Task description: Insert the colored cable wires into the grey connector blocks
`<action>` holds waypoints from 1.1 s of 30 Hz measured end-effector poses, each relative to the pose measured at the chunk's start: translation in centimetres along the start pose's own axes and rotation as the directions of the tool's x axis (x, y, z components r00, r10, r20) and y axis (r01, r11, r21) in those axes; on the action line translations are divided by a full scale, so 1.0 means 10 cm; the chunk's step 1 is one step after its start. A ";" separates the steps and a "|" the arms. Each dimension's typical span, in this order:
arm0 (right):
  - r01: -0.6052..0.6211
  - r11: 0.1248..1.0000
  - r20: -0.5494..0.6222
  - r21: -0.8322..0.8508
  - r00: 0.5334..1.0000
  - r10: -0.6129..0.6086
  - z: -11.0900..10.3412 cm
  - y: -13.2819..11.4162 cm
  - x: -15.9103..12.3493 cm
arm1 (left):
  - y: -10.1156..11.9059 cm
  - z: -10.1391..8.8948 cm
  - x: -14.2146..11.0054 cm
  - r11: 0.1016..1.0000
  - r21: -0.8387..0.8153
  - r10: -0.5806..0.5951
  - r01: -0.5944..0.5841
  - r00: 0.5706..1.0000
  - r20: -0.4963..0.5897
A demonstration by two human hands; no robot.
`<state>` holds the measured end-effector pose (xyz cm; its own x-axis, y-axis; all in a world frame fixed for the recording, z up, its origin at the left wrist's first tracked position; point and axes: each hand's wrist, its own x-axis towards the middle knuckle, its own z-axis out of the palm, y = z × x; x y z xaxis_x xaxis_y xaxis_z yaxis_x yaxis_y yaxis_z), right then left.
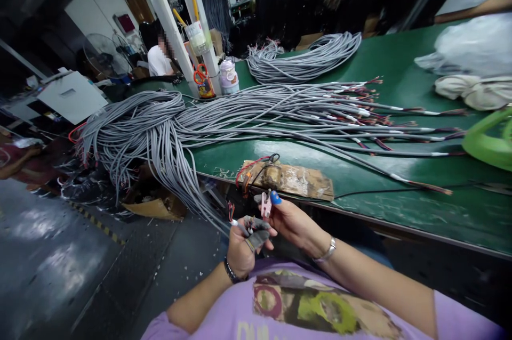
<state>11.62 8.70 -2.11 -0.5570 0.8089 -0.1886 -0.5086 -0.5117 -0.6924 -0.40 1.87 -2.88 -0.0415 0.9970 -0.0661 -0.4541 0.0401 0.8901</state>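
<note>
Low in front of my body, my left hand [242,252], with grey coverings on some fingers, is closed around a grey cable. The stripped cable end [232,217] sticks up past the thumb, showing a white band and thin red and dark wires. More wire tips poke out between the fingers. Just to the right, my right hand [296,225] pinches a small pink clip [265,205]; a blue cover sits on its thumb. The clip and the cable end are close but apart. Behind both hands, a taped cardboard piece [296,179] with red and black leads lies at the table edge.
A large bundle of grey cables [224,111] stretches across the green table [400,212] and hangs over its left edge. A second coil [308,57] lies behind. A cup [229,76] stands by the post. Plastic bags [476,41] and a green object [490,140] sit at right.
</note>
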 end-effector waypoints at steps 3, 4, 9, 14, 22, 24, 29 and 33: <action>-0.017 0.999 -0.011 0.044 1.000 0.017 -0.01 0.02 0.00 | -0.01 0.00 -0.01 1.000 0.004 -0.016 0.016 1.000 -0.010; -0.030 0.998 -0.016 0.061 0.999 0.031 -0.02 0.03 -0.01 | -0.01 -0.01 -0.01 1.000 0.005 -0.018 0.018 1.000 -0.014; -0.119 0.978 -0.095 0.169 0.986 0.137 -0.13 0.04 -0.05 | -0.02 -0.06 -0.06 1.000 0.014 -0.017 0.017 1.000 -0.025; -0.145 0.988 -0.189 0.057 0.970 0.153 -0.24 0.02 -0.10 | -0.03 -0.12 -0.08 0.994 -0.066 -0.097 0.092 0.992 -0.081; -0.009 0.794 -0.150 -0.608 0.983 -0.103 -0.31 -0.06 -0.21 | 0.03 -0.14 -0.08 0.998 -0.017 -0.066 0.064 0.987 -0.145; 0.027 0.751 -0.073 -0.659 0.992 -0.099 -0.29 -0.06 -0.25 | 0.00 -0.16 -0.10 0.988 0.062 -0.135 0.144 0.983 -0.125; 0.083 0.742 0.094 -0.665 0.995 -0.027 -0.14 0.02 -0.33 | -0.07 -0.18 -0.16 0.924 0.292 -0.245 0.248 0.968 -0.046; 0.073 0.781 0.110 -0.620 0.994 -0.006 -0.02 0.10 -0.36 | -0.04 -0.15 -0.18 0.870 0.420 -0.287 0.259 0.958 0.003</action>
<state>13.25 5.34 -2.24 -0.6227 0.7751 -0.1071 -0.0311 -0.1613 -0.9864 -1.48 -0.03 -3.75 0.0934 0.9437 -0.3173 -0.0315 0.3213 0.9465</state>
